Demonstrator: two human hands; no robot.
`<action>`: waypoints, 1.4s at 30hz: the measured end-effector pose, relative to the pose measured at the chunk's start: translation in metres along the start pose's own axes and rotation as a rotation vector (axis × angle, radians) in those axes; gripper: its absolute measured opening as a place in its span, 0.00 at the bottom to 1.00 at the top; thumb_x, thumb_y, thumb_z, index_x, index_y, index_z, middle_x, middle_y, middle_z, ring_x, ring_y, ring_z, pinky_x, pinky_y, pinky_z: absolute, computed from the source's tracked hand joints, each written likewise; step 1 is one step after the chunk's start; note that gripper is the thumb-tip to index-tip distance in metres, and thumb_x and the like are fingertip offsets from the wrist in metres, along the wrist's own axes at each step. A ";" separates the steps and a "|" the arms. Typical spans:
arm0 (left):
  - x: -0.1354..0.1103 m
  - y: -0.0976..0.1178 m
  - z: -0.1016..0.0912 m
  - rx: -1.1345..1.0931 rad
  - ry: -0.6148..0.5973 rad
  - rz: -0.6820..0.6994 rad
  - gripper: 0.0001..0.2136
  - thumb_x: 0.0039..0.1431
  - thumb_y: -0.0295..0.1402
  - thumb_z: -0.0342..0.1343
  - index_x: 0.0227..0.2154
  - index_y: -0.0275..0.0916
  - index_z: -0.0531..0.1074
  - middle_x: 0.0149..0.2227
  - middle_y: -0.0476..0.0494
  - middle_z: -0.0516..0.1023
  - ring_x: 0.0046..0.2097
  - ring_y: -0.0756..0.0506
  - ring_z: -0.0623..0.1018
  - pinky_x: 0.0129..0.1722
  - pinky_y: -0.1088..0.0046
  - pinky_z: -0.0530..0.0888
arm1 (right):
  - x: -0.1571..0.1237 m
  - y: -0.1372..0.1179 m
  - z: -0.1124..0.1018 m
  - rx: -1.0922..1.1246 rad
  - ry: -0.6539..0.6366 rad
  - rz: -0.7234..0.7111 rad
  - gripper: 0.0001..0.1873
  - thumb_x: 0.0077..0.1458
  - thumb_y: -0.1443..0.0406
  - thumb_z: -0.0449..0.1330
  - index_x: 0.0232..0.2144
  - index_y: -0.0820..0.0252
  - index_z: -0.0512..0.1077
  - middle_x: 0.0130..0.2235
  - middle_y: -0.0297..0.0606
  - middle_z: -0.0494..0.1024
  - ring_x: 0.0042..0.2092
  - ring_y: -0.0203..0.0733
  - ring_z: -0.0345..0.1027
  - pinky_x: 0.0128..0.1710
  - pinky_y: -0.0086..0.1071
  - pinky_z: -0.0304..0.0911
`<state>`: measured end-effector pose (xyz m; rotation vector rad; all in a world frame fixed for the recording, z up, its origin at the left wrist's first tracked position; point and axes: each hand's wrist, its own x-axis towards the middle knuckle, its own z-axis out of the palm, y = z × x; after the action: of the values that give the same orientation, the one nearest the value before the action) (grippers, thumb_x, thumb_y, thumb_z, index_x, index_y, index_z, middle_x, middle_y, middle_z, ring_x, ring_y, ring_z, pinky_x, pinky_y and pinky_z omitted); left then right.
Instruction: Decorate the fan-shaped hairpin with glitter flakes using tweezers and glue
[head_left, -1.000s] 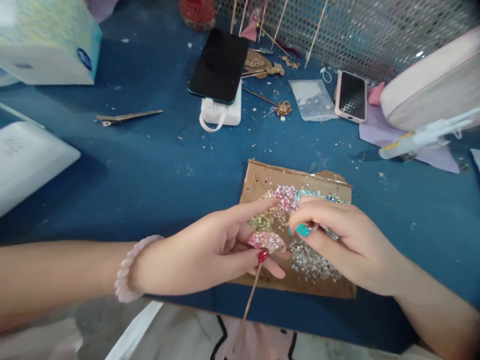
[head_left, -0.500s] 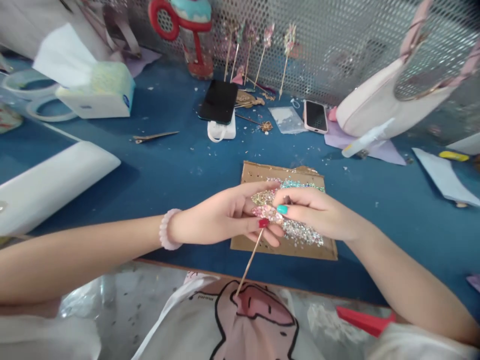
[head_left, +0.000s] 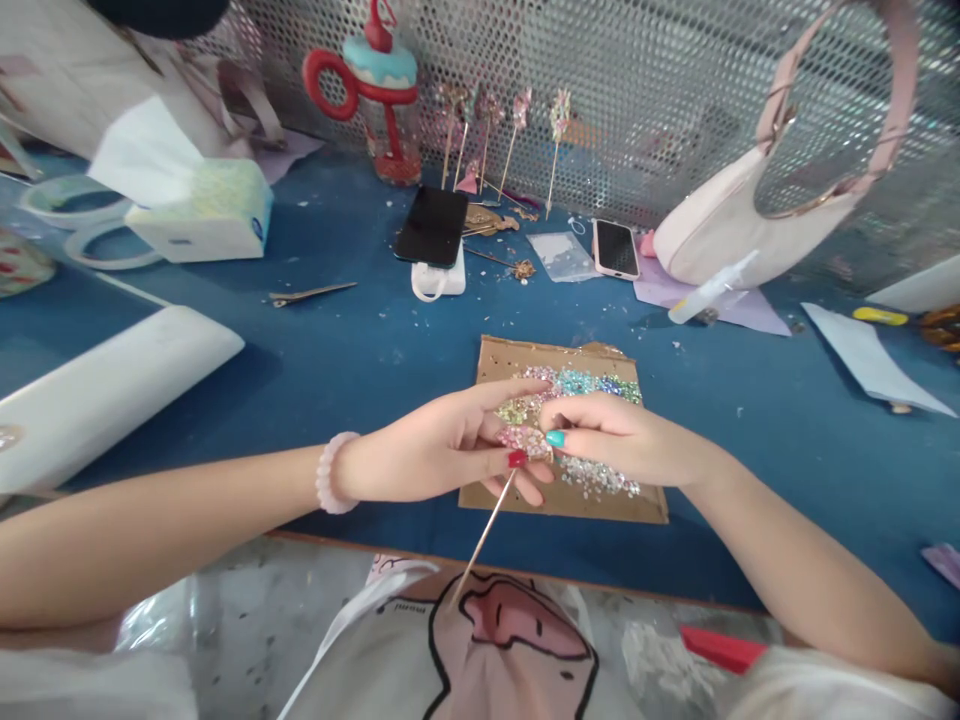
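Note:
My left hand (head_left: pixel 442 455) pinches a small sequin-covered ornament (head_left: pixel 522 440) on a thin wooden stick (head_left: pixel 481 540), thumb on top, index finger stretched out. My right hand (head_left: pixel 622 440) is closed in a pinch right beside the ornament, fingertips touching it; what it grips is too small to make out. Both hands hover over a brown cardboard piece (head_left: pixel 525 355) strewn with loose coloured sequins (head_left: pixel 592 385) on the blue table (head_left: pixel 337 340).
Behind the cardboard lie a black phone on a white power bank (head_left: pixel 435 230), a second phone (head_left: pixel 615 248), a small plastic bag (head_left: pixel 562 255) and a glue bottle (head_left: pixel 709 290). Finished stick ornaments (head_left: pixel 517 130) lean on the mesh wall. A tissue box (head_left: pixel 202 210) and a pink handbag (head_left: pixel 735 230) stand near.
The view has lifted and pulled back, so more of the table and mesh wall shows. Both hands stay together on the ornament over the cardboard.

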<state>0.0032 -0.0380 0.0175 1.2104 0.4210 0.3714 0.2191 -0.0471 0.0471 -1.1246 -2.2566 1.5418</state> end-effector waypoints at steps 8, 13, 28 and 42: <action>0.001 -0.001 -0.001 -0.011 0.010 0.005 0.27 0.61 0.19 0.48 0.61 0.40 0.49 0.38 0.41 0.79 0.38 0.49 0.80 0.34 0.81 0.74 | 0.002 -0.001 0.001 0.085 -0.022 -0.047 0.09 0.58 0.70 0.48 0.27 0.60 0.63 0.26 0.26 0.65 0.26 0.27 0.54 0.26 0.25 0.49; 0.000 -0.002 -0.001 0.021 0.008 0.007 0.27 0.61 0.18 0.47 0.61 0.41 0.48 0.40 0.41 0.79 0.38 0.49 0.80 0.33 0.82 0.73 | 0.000 0.001 0.001 0.022 -0.010 0.012 0.10 0.59 0.66 0.48 0.26 0.60 0.63 0.25 0.26 0.62 0.25 0.27 0.51 0.24 0.26 0.48; 0.002 -0.004 0.001 0.064 0.067 -0.016 0.26 0.60 0.17 0.46 0.60 0.36 0.49 0.39 0.42 0.78 0.39 0.50 0.80 0.32 0.83 0.73 | 0.003 0.001 0.007 -0.145 0.059 0.147 0.10 0.58 0.67 0.46 0.26 0.59 0.63 0.25 0.27 0.64 0.26 0.29 0.55 0.26 0.27 0.49; 0.011 -0.003 -0.010 0.064 0.184 0.009 0.21 0.61 0.20 0.47 0.56 0.34 0.55 0.39 0.39 0.78 0.38 0.47 0.80 0.33 0.80 0.76 | 0.006 0.006 0.009 -0.291 0.300 0.100 0.09 0.59 0.66 0.47 0.28 0.59 0.63 0.23 0.26 0.59 0.24 0.29 0.51 0.24 0.28 0.47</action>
<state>0.0073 -0.0254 0.0109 1.2454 0.5904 0.4818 0.2135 -0.0482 0.0363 -1.4546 -2.2897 1.0083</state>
